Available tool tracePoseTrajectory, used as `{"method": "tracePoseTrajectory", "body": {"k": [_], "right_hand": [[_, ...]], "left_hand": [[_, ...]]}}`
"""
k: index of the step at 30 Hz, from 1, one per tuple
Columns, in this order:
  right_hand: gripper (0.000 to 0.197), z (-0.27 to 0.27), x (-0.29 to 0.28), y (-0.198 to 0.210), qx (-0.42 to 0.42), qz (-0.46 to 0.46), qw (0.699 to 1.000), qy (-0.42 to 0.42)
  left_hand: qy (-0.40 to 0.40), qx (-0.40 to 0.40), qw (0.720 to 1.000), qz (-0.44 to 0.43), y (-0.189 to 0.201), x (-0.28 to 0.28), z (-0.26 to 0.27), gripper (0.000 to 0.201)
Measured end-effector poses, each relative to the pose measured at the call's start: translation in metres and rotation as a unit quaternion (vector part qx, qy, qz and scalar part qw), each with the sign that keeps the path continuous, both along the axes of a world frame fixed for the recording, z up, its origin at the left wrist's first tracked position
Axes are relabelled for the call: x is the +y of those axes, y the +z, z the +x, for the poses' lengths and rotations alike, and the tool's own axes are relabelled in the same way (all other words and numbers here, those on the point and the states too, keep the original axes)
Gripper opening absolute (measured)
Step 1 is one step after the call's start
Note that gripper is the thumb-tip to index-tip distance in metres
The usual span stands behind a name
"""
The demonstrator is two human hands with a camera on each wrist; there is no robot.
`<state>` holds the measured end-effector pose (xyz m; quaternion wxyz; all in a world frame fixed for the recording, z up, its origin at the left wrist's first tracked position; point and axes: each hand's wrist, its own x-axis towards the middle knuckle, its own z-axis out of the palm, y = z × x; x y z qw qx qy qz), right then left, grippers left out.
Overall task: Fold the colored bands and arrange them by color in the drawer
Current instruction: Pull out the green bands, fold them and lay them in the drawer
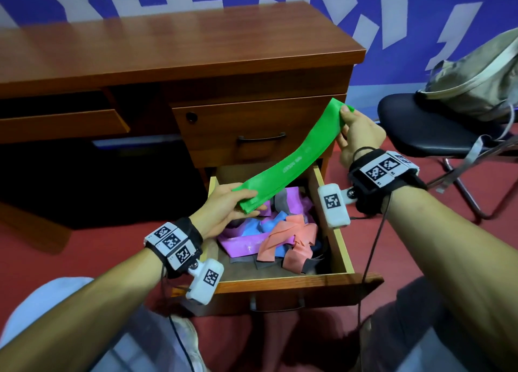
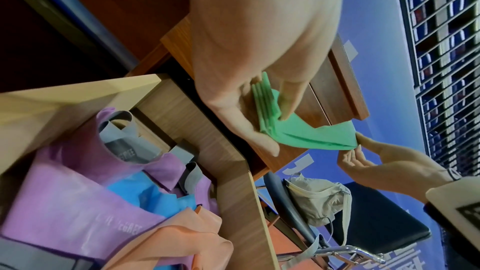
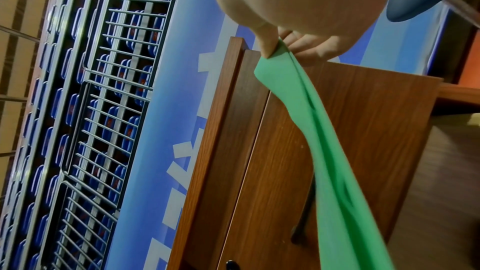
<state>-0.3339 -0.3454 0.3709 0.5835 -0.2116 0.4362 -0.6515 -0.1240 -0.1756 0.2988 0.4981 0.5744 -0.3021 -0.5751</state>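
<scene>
Above the open drawer (image 1: 344,226), my left hand (image 1: 224,203) and right hand (image 1: 360,135) each pinched an end of the green band (image 1: 291,164), mid-fold; next I judged bringing its ends together.

I am in what looks like an office corner or storeroom of a commercial place. In the upper left of the head view stands my wooden worktop (image 1: 173,46) with a locked drawer front (image 1: 252,130) and an open drawer (image 1: 280,280) beneath it. A blue wall banner with pale lettering (image 1: 420,30) fills the top, a black folding chair (image 1: 426,130) with a beige bag (image 1: 476,83) sits at the right, and the floor is red (image 1: 98,248). The right wrist view shows wire racks stacked with blue packs (image 3: 103,110) on its left.
</scene>
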Motion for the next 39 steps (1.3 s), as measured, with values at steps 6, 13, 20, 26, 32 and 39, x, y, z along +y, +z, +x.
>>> {"method": "tracePoseTrajectory", "body": {"k": [6,13,20,26,32,39], "right_hand": [[0.012,-0.002,-0.004,-0.009,-0.003,0.012,0.999,-0.031],[0.013,0.000,-0.003,-0.014,-0.003,0.028,0.999,-0.034],[0.009,0.001,0.007,-0.012,0.025,0.019,0.999,-0.007],[0.020,0.019,0.026,-0.032,0.220,-0.009,0.963,0.158],[0.030,0.048,0.071,-0.079,0.325,-0.045,0.890,0.317],[0.023,0.054,0.089,-0.085,0.340,-0.084,0.864,0.361]], "left_hand": [[0.073,0.052,0.995,0.046,-0.003,0.000,0.002,0.015],[0.104,0.087,0.987,0.082,0.001,0.000,0.003,0.015],[0.118,0.082,0.985,0.091,0.008,0.003,0.005,0.010],[0.107,0.080,0.985,0.111,0.014,0.001,0.003,0.013],[0.092,0.061,0.985,0.131,0.016,0.005,-0.009,0.008],[0.093,0.065,0.986,0.118,0.018,0.006,-0.011,0.010]]}}
